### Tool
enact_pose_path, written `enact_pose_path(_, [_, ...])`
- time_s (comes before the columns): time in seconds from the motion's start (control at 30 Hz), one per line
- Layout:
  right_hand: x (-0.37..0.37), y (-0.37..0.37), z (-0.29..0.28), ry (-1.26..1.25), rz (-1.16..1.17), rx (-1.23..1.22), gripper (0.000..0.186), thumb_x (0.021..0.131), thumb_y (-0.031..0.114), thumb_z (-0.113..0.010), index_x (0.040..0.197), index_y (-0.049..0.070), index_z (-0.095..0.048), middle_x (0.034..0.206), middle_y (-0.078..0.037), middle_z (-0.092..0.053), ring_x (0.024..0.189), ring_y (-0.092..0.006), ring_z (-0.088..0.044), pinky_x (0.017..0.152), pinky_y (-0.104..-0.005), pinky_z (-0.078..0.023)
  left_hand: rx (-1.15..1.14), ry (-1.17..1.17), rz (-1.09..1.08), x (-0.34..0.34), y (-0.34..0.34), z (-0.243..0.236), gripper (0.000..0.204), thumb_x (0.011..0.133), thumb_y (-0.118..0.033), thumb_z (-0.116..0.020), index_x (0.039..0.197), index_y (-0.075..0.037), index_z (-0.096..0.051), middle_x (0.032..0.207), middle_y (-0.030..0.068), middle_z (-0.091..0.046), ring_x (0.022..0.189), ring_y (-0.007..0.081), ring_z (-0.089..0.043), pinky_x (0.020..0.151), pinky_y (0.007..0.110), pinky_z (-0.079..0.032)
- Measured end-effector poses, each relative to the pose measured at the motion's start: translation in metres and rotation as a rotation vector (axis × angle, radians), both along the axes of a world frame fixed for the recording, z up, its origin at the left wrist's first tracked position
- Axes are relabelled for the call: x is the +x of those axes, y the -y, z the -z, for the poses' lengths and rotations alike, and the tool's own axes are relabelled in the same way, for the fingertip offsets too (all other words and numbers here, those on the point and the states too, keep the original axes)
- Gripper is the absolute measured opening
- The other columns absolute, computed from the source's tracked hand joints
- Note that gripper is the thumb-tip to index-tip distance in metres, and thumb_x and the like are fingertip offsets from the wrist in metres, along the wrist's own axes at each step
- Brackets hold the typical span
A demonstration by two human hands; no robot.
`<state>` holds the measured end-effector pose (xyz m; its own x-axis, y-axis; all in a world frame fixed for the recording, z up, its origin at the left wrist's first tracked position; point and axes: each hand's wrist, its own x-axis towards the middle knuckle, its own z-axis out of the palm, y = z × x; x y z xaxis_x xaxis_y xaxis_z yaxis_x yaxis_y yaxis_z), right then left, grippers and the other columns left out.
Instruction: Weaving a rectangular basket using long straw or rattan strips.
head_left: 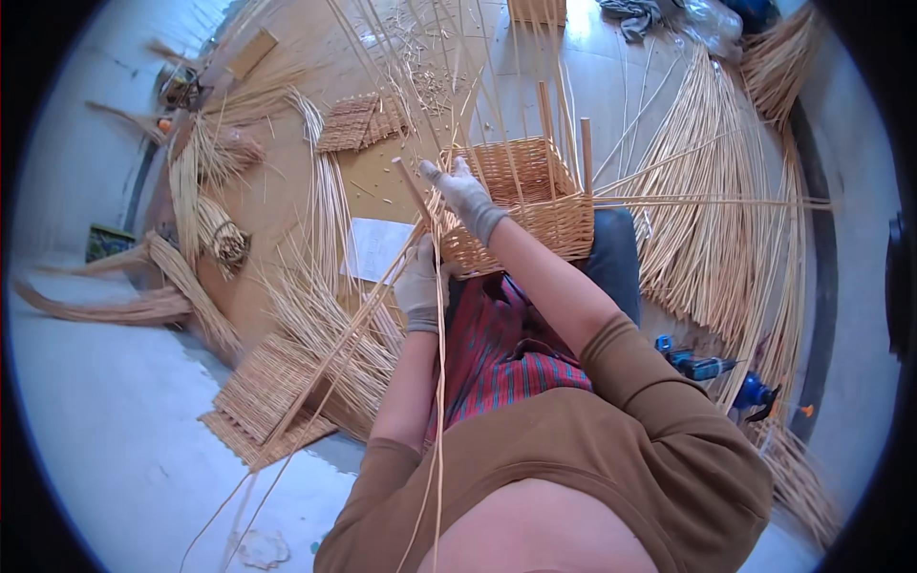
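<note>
A woven wicker basket (564, 229), rectangular and open at the top, rests across my lap with long thin upright rods and thick wooden corner posts rising from it. My gloved right hand (465, 196) reaches over its left end, fingers closed around a thin willow rod near the left corner post (411, 189). Lower down, my gloved left hand (418, 285) grips the basket's near left corner; some of its fingers are hidden. Long loose willow rods (439, 382) run from that corner down past my left forearm. Other rods stick out from the basket's right side.
A large fan of willow rods (707, 210) spreads on the floor at right. Woven panels (267, 392) and loose rods lie at left, near a white paper (374, 246). Another woven panel (358, 122) lies farther off. Blue-and-black tools (693, 361) sit by my right side.
</note>
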<state>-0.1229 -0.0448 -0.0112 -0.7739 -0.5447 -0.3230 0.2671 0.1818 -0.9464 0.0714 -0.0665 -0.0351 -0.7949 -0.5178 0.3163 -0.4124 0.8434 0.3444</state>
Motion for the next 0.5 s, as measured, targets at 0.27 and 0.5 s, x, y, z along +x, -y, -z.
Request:
enact_pose_path(0.27, [0.048, -0.012, -0.015, -0.224, 0.243, -0.595, 0.03, 0.099, 0.03, -0.067, 0.107, 0.001, -0.072, 0.085, 0.0, -0.069, 0.078, -0.0045, -0.056, 0.07, -0.0241, -0.048, 0.216, 0.222, -0.092, 0.005, 0.013, -0.001, 0.063, 0.08, -0.038, -0.073, 0.134, -0.031, -0.042, 0.086, 0.0168, -0.069, 0.077, 0.0424, -0.068, 0.066, 0.053, -0.049])
enact_pose_path(0.5, [0.031, -0.02, -0.045, -0.044, -0.24, -0.35, 0.057, 0.095, 0.055, -0.063, 0.079, 0.001, -0.069, 0.063, -0.005, -0.064, 0.05, -0.0135, -0.059, 0.05, -0.0285, -0.047, 0.232, 0.128, -0.007, 0.01, 0.016, 0.011, 0.067, 0.079, -0.034, -0.076, 0.136, -0.024, -0.042, 0.105, 0.0182, -0.069, 0.092, 0.0428, -0.068, 0.074, 0.053, -0.051])
